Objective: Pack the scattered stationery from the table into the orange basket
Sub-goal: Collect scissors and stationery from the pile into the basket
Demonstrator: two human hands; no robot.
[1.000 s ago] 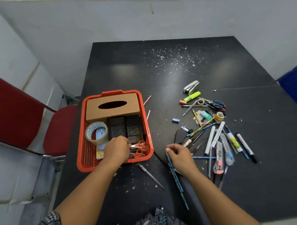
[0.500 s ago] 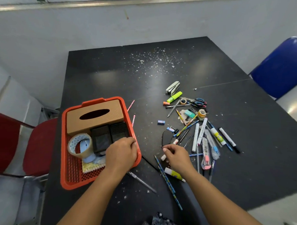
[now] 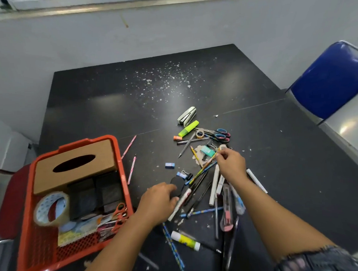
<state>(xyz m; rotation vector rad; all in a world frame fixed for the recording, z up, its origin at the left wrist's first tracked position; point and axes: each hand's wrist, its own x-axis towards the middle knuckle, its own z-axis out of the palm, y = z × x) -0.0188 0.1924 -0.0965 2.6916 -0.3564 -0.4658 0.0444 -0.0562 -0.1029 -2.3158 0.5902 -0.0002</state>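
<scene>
Both hands have left the basket side within the last second: the left hand [image 3: 159,203], which was down inside the orange perforated plastic basket [image 3: 122,178] at the lower left of the frame, now lies out over the black tabletop [image 3: 112,109] with fingers loosely curled at a dark flat oval object [image 3: 177,186], though whether it grips anything I cannot tell. The right hand [image 3: 232,166] has gone from the near pencils up into the middle of the pile, where its fingertips pinch the end of a slim yellow-and-blue patterned pencil [image 3: 203,169]. That reads as a fresh pick under way, with most of the stationery still loose at centre right. The basket already holds a brown cardboard tissue box [image 3: 73,165], a glossy roll of clear packing tape [image 3: 51,208], black mesh holders [image 3: 95,195] and orange-handled scissors [image 3: 120,215]. Still out are hard, thin, rollable shapes: a neon-green highlighter [image 3: 188,128], a grey metal stapler [image 3: 187,115], blue-handled scissors [image 3: 219,134], a white glue stick with yellow label [image 3: 185,240] and a pink utility knife [image 3: 227,210]. Pale flecks speckle the matte surface.
</scene>
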